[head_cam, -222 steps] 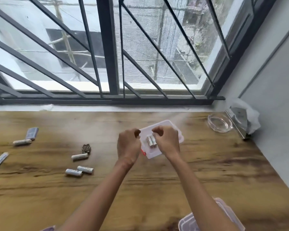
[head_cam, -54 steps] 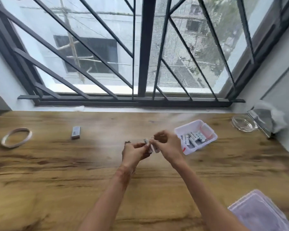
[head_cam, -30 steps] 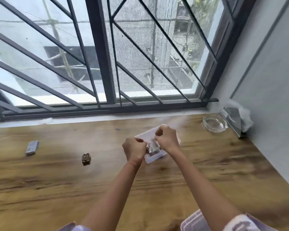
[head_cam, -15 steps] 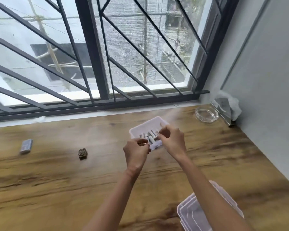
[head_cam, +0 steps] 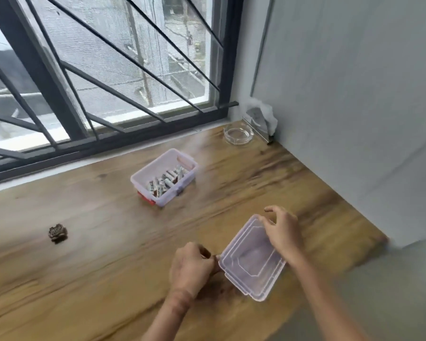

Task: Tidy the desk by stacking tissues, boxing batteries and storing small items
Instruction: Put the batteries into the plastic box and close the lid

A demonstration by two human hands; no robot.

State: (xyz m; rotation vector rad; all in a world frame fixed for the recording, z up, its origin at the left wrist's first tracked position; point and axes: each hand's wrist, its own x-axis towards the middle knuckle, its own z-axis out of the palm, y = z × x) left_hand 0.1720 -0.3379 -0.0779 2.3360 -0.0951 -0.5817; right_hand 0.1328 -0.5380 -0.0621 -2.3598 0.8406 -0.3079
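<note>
A small clear plastic box [head_cam: 143, 177] with a red clip holds several white batteries [head_cam: 165, 181] and stands open on the wooden desk [head_cam: 96, 262] near the window. Nearer to me lies its clear plastic lid [head_cam: 252, 260]. My left hand [head_cam: 192, 270] pinches the lid's left edge with curled fingers. My right hand [head_cam: 282, 230] rests on the lid's far right corner, fingers bent over its rim.
A small dark brown trinket [head_cam: 57, 233] lies on the desk at the left. A glass ashtray [head_cam: 239, 136] and a metal tissue holder [head_cam: 258, 121] with white tissue stand in the far right corner against the grey wall. The desk's right edge is close to the lid.
Both hands left the battery box and came back to the near right, where they now hold the lid. The view swung right and down.
</note>
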